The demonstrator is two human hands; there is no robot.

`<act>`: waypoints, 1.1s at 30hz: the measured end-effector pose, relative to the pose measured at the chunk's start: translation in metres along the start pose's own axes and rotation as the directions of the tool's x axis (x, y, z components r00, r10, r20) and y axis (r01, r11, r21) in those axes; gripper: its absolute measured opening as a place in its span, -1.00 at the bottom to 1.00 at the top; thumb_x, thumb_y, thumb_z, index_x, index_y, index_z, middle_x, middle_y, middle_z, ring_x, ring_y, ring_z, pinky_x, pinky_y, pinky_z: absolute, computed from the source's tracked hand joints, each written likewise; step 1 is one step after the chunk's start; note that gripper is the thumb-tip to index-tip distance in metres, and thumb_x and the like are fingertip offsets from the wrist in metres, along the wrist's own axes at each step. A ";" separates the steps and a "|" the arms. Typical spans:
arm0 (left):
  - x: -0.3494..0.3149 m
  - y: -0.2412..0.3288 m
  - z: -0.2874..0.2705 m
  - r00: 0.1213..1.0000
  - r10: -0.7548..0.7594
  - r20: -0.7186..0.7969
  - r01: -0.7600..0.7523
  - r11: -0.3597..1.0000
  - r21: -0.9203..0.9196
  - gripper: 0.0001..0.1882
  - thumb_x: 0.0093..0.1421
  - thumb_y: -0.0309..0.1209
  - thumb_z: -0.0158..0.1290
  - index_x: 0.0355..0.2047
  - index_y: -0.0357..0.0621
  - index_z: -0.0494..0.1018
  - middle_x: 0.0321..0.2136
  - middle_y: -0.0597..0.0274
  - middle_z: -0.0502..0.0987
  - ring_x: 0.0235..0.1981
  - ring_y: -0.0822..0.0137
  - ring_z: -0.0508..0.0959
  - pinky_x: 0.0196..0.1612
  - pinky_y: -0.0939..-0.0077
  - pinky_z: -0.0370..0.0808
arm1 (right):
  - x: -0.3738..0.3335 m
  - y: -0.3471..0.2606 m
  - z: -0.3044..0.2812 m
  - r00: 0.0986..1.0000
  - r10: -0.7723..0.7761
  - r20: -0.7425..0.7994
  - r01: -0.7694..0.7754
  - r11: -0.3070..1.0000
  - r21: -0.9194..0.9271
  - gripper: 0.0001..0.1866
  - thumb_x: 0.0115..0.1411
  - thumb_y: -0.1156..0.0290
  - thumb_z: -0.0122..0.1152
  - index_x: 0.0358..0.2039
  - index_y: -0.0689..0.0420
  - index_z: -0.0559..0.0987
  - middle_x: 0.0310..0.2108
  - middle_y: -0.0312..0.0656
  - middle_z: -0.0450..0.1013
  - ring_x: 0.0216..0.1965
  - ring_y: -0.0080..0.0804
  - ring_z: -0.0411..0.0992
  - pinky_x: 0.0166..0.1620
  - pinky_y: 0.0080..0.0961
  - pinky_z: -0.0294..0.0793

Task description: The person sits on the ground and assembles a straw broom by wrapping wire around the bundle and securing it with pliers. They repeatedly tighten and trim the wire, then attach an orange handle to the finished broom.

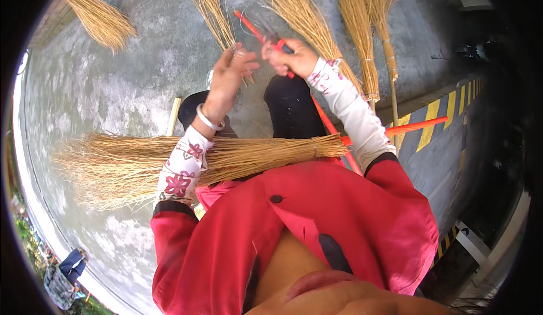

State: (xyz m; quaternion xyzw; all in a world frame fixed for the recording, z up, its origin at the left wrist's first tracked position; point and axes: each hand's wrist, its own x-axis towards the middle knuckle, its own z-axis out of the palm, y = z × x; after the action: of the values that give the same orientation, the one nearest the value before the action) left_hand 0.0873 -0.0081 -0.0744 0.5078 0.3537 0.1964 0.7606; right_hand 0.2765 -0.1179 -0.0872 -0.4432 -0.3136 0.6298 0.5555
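A straw broom lies across my lap, its bristles fanning to the left and a red handle sticking out at the right. Wire binds its narrow end. Beyond my knees, my right hand is closed around a pair of pliers, somewhat blurred, their jaws pointing away from me. My left hand is raised close to it, fingers bent together on what looks like a thin wire that curves up between the hands. Its exact grip is too blurred to make out.
A red pole runs beneath my right hand toward my lap. Several straw bundles lie on the concrete floor ahead, with another bundle at far left. A yellow-and-black striped edge borders the right.
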 end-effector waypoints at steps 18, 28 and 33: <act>-0.062 0.046 -0.032 0.948 0.228 -0.220 -0.264 0.953 -0.149 -0.69 0.45 -0.29 -0.11 0.00 -0.30 0.37 -0.39 0.23 0.45 -0.34 0.25 0.49 -0.13 0.35 0.50 | -0.100 -0.026 0.082 0.793 -0.485 -0.367 0.548 0.832 0.083 -0.83 0.43 0.28 0.04 -0.26 0.08 0.40 -0.50 -0.39 0.18 -0.47 -0.54 0.19 -0.34 -0.46 0.24; -0.069 0.076 0.017 0.535 0.468 0.703 -0.744 -0.133 0.655 -0.45 0.17 -0.25 0.20 0.15 -0.08 0.36 -0.03 0.12 0.55 0.02 0.08 0.51 0.29 0.04 0.20 | -0.077 -0.038 0.074 0.938 -0.340 -0.071 0.346 0.897 0.277 -0.85 0.44 0.33 -0.02 -0.23 0.14 0.36 -0.53 -0.37 0.18 -0.49 -0.54 0.19 -0.36 -0.49 0.26; -0.061 0.042 0.008 0.628 0.427 0.651 -0.737 0.057 0.674 -0.59 0.18 -0.32 0.18 0.04 -0.06 0.43 -0.31 0.16 0.58 -0.23 0.13 0.59 -0.01 0.23 0.46 | -0.067 -0.012 0.058 0.967 -0.242 -0.082 0.252 0.861 0.441 -0.87 0.43 0.34 -0.01 -0.18 0.12 0.38 -0.52 -0.35 0.21 -0.47 -0.51 0.24 -0.32 -0.45 0.28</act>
State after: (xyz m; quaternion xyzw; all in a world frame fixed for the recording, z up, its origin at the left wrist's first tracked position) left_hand 0.0548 -0.0361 -0.0139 0.9542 0.0469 0.1836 0.2315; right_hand 0.2282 -0.1753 -0.0392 -0.2671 -0.2078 0.6033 0.7222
